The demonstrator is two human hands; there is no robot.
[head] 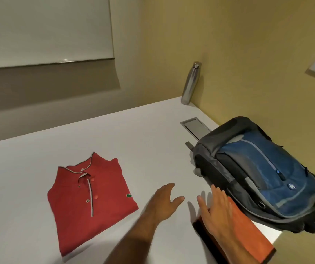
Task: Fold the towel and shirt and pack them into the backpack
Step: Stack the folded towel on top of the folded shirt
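Note:
A folded red polo shirt lies on the white table, left of centre. A folded orange towel lies near the front right, between my hands and the backpack. The blue and grey backpack lies on its back at the right, and its zips look closed. My right hand rests flat on the towel's near end, fingers straight. My left hand hovers open over the bare table between shirt and towel, holding nothing.
A steel water bottle stands at the table's far right corner against the yellow wall. A metal cable hatch is set into the white table just behind the backpack. The table's right edge runs close beside the backpack.

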